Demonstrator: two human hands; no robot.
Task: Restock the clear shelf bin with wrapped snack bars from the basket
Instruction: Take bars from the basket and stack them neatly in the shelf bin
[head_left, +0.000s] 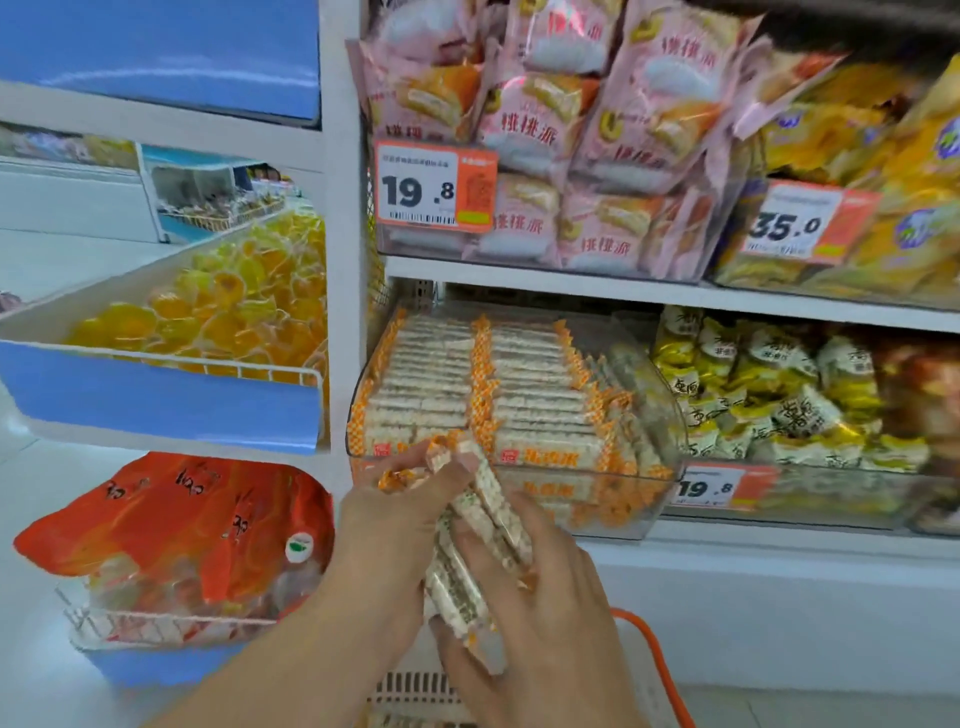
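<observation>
Your left hand (400, 512) and right hand (540, 587) both gripping one bundle of clear-wrapped, orange-ended snack bars (478, 545), clear plastic shelf bin (649, 499) just beyond your fingers, white slotted basket (415, 691) below your hands

1. The clear shelf bin (660, 415) is sitting open at the top, but the white shelf board (675, 293) above it is leaving only a low gap over the stacked bars (467, 384).
2. Two rows of bars are filling the bin's left and middle; a narrower strip along its right wall is looking less packed.
3. The left hand (395, 525) and right hand (540, 587), both gripping a bundle of snack bars (478, 551), are occupying the space just in front of the bin's front wall.
4. The white upright post (343, 260) is standing just left of the bin.
5. The yellow-packet bin (779, 395) is crowding its right side.
6. The white basket (415, 691) with its orange handle (660, 660) is sitting below the hands.
</observation>
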